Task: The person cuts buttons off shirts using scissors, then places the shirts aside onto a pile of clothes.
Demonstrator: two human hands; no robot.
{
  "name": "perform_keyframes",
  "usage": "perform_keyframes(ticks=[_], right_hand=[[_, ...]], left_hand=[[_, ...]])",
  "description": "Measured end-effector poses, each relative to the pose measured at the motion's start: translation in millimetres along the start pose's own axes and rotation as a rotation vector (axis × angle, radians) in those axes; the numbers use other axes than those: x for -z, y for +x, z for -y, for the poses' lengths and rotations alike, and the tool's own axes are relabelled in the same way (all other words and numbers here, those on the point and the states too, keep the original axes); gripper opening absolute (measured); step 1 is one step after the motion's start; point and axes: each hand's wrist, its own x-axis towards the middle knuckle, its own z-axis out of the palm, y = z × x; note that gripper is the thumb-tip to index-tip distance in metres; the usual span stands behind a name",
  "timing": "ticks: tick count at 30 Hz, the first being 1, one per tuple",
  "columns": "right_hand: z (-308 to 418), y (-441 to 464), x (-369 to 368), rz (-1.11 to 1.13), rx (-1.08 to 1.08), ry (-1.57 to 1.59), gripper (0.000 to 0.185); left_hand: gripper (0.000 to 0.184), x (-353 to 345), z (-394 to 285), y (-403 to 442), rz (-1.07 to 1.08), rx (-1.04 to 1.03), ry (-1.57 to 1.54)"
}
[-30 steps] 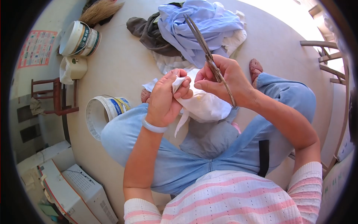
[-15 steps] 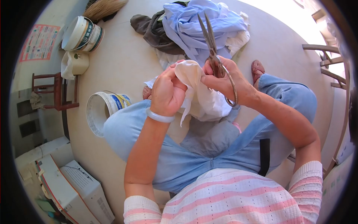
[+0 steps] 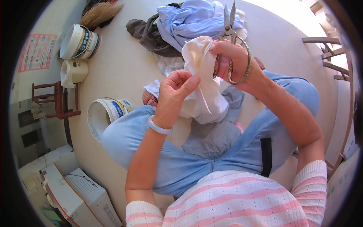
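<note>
My right hand (image 3: 235,60) holds metal scissors (image 3: 229,22), their blades slightly apart and pointing away from me, and pinches the top of a white cloth (image 3: 206,96). The cloth hangs between my knees. Beside its left edge is my left hand (image 3: 177,90), its thumb and forefinger close together; whether they grip any cloth is hard to make out. Below the white cloth a grey cloth (image 3: 211,140) lies between my legs. Beyond my hands a heap of clothes holds a light blue garment (image 3: 185,22) and a dark one (image 3: 151,38).
At the left are a white bucket (image 3: 99,119), a second bucket (image 3: 77,42), a cream bin (image 3: 75,72) and a small brown chair (image 3: 58,100). A broom (image 3: 100,15) is at the upper left. Wooden chair parts (image 3: 329,53) stand at the right.
My right hand has moved up and away from my body, raising the white cloth's top edge. My left hand has dropped slightly lower and come away from that edge. The scissors now point more to the right.
</note>
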Motion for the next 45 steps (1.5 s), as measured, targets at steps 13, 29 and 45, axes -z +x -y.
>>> perform_keyframes(ticks=[13, 29, 45], right_hand=[[12, 7, 24, -0.306, 0.193, -0.830, 0.038], [3, -48, 8, 0.188, 0.411, -1.623, 0.053], [11, -54, 9, 0.140, 0.379, -1.876, 0.061]], left_hand=[[0.016, 5, -19, -9, 0.009, -0.023, -0.304], [0.028, 14, -36, -11, -0.073, -0.149, -0.213], [0.021, 16, -30, -7, -0.174, -0.159, -0.061]])
